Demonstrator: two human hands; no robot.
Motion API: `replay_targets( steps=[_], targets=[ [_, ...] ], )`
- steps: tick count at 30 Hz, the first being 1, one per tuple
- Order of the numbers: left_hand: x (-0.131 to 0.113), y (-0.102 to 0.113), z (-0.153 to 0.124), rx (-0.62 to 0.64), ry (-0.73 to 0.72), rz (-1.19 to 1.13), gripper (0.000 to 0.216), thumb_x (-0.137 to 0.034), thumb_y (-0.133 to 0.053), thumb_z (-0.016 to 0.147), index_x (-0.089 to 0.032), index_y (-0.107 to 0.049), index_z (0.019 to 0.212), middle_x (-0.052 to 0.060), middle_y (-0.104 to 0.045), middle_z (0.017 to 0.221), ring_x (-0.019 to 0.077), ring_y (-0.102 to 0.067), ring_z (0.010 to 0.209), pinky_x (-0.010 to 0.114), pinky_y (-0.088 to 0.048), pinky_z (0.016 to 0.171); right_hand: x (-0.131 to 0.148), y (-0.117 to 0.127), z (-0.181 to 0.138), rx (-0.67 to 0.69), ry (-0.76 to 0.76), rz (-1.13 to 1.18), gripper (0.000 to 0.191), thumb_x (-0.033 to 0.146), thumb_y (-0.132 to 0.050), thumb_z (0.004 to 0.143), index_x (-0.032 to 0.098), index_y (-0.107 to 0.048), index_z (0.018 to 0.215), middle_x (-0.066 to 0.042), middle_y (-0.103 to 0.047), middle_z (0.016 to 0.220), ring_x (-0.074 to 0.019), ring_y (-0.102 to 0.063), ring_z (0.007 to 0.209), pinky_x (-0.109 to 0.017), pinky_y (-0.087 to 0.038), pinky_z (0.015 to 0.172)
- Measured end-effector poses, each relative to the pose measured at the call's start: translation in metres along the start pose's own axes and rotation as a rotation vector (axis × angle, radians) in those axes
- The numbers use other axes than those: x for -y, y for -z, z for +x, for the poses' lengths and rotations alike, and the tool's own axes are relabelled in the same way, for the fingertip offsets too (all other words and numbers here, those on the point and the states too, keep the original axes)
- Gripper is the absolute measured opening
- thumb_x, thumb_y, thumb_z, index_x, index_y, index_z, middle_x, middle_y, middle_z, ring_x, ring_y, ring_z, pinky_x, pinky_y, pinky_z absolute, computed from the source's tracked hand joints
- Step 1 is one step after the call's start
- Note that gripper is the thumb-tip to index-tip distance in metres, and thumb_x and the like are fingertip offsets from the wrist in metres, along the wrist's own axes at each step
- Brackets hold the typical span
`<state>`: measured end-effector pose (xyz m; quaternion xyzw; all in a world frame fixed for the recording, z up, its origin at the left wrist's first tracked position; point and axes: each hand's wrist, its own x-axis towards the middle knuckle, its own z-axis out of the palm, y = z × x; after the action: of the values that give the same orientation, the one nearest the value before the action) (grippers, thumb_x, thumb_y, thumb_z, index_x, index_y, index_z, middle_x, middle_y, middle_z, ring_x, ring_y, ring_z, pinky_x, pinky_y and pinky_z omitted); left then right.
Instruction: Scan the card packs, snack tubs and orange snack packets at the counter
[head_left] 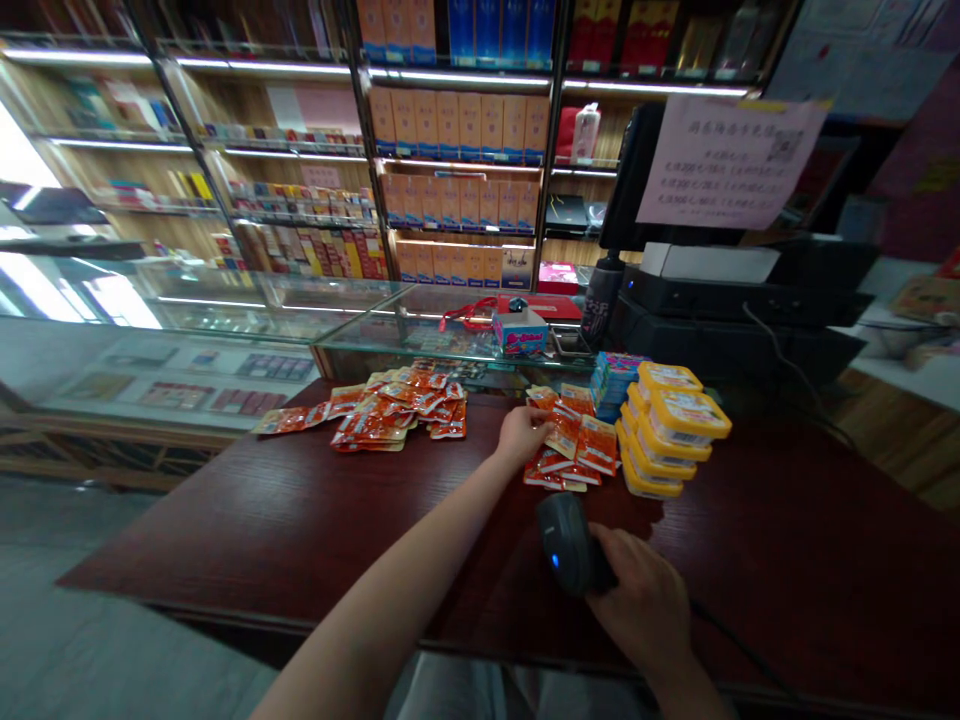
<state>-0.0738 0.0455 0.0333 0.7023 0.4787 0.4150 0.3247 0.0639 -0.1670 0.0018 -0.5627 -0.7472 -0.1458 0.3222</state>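
My right hand [643,598] is wrapped round the handle of a black barcode scanner [564,545] with a blue light on it. Its cable runs off to the lower right. Beyond the scanner, my left hand [523,436] has its fingers closed at the edge of an orange snack packet [564,432], which lies on top of a small pile. More packets [598,445] of that kind lie around and under it. Farther left on the counter is a larger heap of orange snack packets [397,408]. The fingertips of my left hand are partly hidden.
Yellow-lidded plastic tubs [679,415] stand stacked to the right of the packets, beside a stack of small blue boxes [615,378]. An open blue-and-pink box [523,335] sits on the glass display case [360,318]. A monitor [626,180] with a paper notice stands at right.
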Motion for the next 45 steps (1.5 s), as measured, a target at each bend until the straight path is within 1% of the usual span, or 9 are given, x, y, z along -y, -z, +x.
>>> replay_targets(
  steps=[6,12,18,21,28,32,36,40,45],
  targets=[
    [0.008,0.026,-0.024,0.102,-0.081,0.034,0.021,-0.023,-0.065,0.074,-0.017,-0.075,0.091,0.006,-0.074,0.087,0.0196,-0.066,0.078,0.03,-0.05,0.077,-0.006,-0.003,-0.004,-0.01,0.042,-0.031,0.04,0.014,-0.058,0.071,0.021,-0.052,0.11,-0.002,-0.067,0.081,-0.0201,-0.065,0.072,-0.03,-0.045,0.067],
    [0.021,0.086,-0.022,-0.178,-0.113,0.505,0.025,-0.015,-0.055,0.077,-0.02,-0.074,0.093,0.01,-0.07,0.096,0.026,-0.06,0.1,0.039,-0.042,0.093,-0.007,-0.003,-0.006,-0.017,0.078,-0.052,0.037,0.021,-0.062,0.073,0.022,-0.052,0.109,0.0,-0.067,0.079,-0.0189,-0.065,0.07,-0.029,-0.045,0.065],
    [0.026,0.145,-0.016,-0.238,0.119,0.945,0.053,-0.016,-0.065,0.066,-0.019,-0.059,0.119,0.016,-0.059,0.122,0.0356,-0.041,0.125,0.054,-0.024,0.105,-0.008,-0.002,-0.004,-0.004,0.074,-0.07,0.037,0.023,-0.063,0.074,0.022,-0.052,0.109,0.0,-0.067,0.079,-0.0192,-0.066,0.07,-0.029,-0.045,0.064],
    [0.029,0.157,-0.021,-0.196,0.126,1.045,0.038,-0.016,-0.061,0.07,-0.021,-0.064,0.108,0.014,-0.063,0.114,0.0335,-0.044,0.121,0.057,-0.015,0.108,-0.008,-0.002,-0.004,0.001,0.086,-0.066,0.037,0.023,-0.064,0.074,0.022,-0.052,0.109,0.0,-0.067,0.08,-0.0184,-0.066,0.07,-0.029,-0.045,0.064],
    [0.025,0.168,-0.043,-0.276,0.001,1.099,0.029,-0.024,-0.044,0.088,-0.026,-0.071,0.097,0.01,-0.063,0.11,0.0286,-0.047,0.109,0.041,-0.034,0.093,-0.005,0.0,-0.002,-0.012,0.085,-0.089,0.036,0.021,-0.064,0.073,0.022,-0.053,0.107,0.002,-0.066,0.076,-0.0176,-0.065,0.068,-0.028,-0.044,0.063],
    [0.022,0.162,-0.057,-0.414,-0.007,0.958,0.031,-0.028,-0.045,0.089,-0.029,-0.07,0.108,0.009,-0.065,0.103,0.0256,-0.056,0.098,0.035,-0.04,0.081,-0.007,-0.001,-0.002,-0.034,0.102,-0.08,0.036,0.021,-0.062,0.073,0.021,-0.053,0.107,0.002,-0.066,0.076,-0.0171,-0.065,0.066,-0.028,-0.044,0.062],
    [0.032,0.142,-0.071,-0.425,-0.13,0.519,0.033,-0.021,-0.047,0.087,-0.025,-0.067,0.112,0.005,-0.071,0.102,0.0193,-0.064,0.09,0.029,-0.046,0.081,-0.006,-0.001,-0.003,-0.027,0.096,-0.071,0.037,0.018,-0.058,0.073,0.021,-0.053,0.109,-0.001,-0.068,0.079,-0.0184,-0.066,0.068,-0.028,-0.045,0.064],
    [0.038,0.123,-0.079,-0.455,-0.165,0.125,0.027,-0.024,-0.048,0.085,-0.019,-0.071,0.098,0.005,-0.073,0.093,0.0179,-0.067,0.085,0.028,-0.05,0.08,0.001,0.001,-0.002,0.019,0.004,-0.028,0.034,0.015,-0.052,0.075,0.021,-0.054,0.108,-0.004,-0.069,0.084,-0.0213,-0.065,0.074,-0.031,-0.045,0.068],
    [0.037,0.113,-0.084,-0.498,-0.06,-0.068,0.02,-0.035,-0.063,0.076,-0.017,-0.066,0.07,0.001,-0.067,0.069,0.0141,-0.062,0.066,0.025,-0.049,0.067,0.01,0.01,0.004,0.109,-0.116,0.096,0.033,0.015,-0.049,0.073,0.022,-0.06,0.104,-0.006,-0.071,0.092,-0.0239,-0.067,0.08,-0.034,-0.047,0.069]
  ],
)
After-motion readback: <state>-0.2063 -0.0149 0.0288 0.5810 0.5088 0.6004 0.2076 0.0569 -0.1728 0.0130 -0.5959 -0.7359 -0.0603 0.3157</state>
